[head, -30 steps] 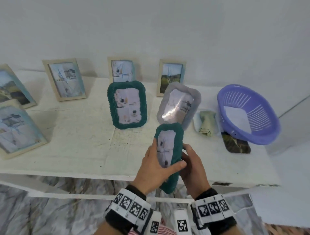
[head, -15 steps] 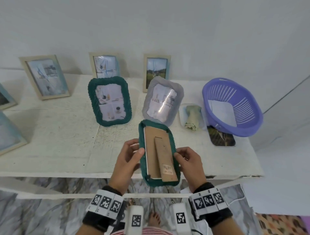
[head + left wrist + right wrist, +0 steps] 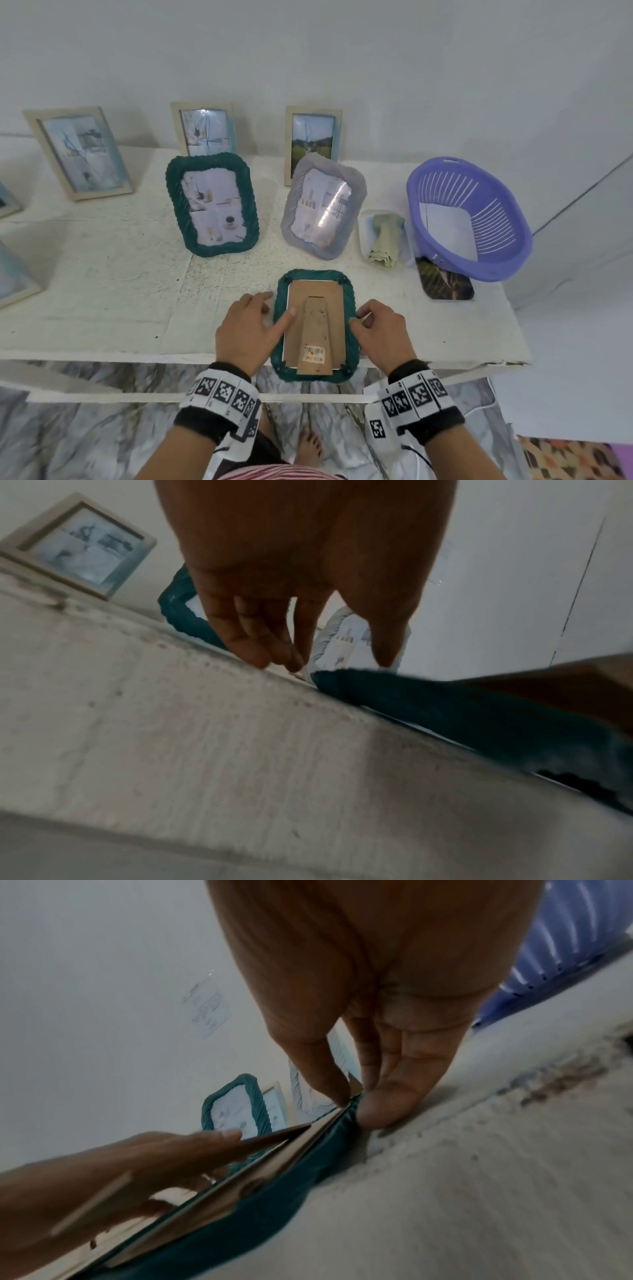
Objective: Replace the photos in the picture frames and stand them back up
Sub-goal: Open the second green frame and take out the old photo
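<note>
Frame, green, lies face-down at the surface's near edge between both hands. Left hand lies relaxed, thumb on its backing; right hand pinches its rim. Probably light, stiff, glass-fronted: grip edges. Beyond stand finished frames.

White tabletop, paint worn and speckled, front edge chipped at right. On it: green frame face down at front edge, cardboard back up, bottom end overhanging. Behind it, 2 frames upright: green at left, grey at right. Back row by wall: 3 pale wood frames, upright. More frames at far left edge, cut off. Right side: small white tray w/ folded cloth, purple basket resting partly on a dark photo.
</note>
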`<state>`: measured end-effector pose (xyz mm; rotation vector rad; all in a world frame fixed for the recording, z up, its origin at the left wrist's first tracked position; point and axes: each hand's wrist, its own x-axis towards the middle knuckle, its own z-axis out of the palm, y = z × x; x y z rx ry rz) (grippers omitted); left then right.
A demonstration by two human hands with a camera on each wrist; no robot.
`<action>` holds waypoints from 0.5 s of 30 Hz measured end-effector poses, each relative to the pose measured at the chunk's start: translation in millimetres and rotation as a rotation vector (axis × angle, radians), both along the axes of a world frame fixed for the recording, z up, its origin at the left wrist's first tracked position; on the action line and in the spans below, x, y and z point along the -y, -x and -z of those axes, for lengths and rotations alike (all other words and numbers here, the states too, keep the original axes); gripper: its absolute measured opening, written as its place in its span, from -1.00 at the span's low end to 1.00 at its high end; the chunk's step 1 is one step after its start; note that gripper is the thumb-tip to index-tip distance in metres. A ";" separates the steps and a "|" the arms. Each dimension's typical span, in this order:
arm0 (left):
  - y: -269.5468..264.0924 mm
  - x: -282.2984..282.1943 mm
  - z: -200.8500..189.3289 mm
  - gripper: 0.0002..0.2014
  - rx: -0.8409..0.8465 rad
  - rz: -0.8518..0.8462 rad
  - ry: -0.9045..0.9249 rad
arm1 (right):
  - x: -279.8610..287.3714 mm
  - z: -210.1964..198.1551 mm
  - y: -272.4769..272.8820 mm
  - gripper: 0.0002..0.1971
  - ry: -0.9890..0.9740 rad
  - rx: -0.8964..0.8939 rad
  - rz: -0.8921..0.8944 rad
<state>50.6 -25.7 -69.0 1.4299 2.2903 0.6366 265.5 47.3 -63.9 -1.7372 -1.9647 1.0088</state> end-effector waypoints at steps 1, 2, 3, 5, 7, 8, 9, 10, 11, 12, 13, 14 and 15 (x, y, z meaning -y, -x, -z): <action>-0.5 -2.9 2.0 -0.30 -0.019 0.003 -0.007 | -2.2 -2.0 1.1 -0.89 -0.034 0.030 -0.023; -1.0 -6.7 4.6 -0.20 -0.024 0.020 -0.017 | -4.5 -4.3 2.3 -0.85 -0.081 0.057 -0.050; -1.5 -11.2 7.4 -0.13 -0.028 0.041 -0.019 | -7.2 -6.9 3.9 -0.79 -0.127 0.069 -0.084; -3.1 -18.2 12.6 -0.05 -0.041 0.068 -0.011 | -13.8 -9.8 7.4 -0.61 -0.189 0.070 -0.191; -4.6 -21.1 20.2 -0.01 -0.060 0.083 -0.025 | -20.1 -8.9 10.6 -0.49 -0.201 0.124 -0.308; -5.3 -21.4 24.3 0.00 -0.066 0.082 -0.039 | -22.9 -7.9 11.9 -0.47 -0.205 0.172 -0.350; -5.9 -21.1 28.1 0.01 -0.069 0.076 -0.057 | -25.3 -7.4 13.3 -0.48 -0.209 0.223 -0.381; -6.5 -20.7 30.5 0.02 -0.069 0.067 -0.070 | -27.0 -7.2 14.8 -0.49 -0.214 0.264 -0.400; -6.8 -20.7 31.8 0.02 -0.073 0.059 -0.079 | -27.9 -8.1 16.5 -0.51 -0.214 0.294 -0.407; -6.9 -21.0 32.4 0.02 -0.076 0.055 -0.081 | -28.0 -7.4 17.2 -0.53 -0.214 0.309 -0.409; -6.9 -21.1 32.5 0.03 -0.080 0.054 -0.080 | -27.7 -7.9 18.0 -0.55 -0.218 0.317 -0.412; -6.5 -21.4 32.8 0.03 -0.082 0.054 -0.079 | -28.4 -8.4 18.3 -0.57 -0.227 0.317 -0.415; -6.1 -21.6 32.9 0.02 -0.082 0.055 -0.081 | -28.4 -11.0 18.1 -0.59 -0.240 0.314 -0.421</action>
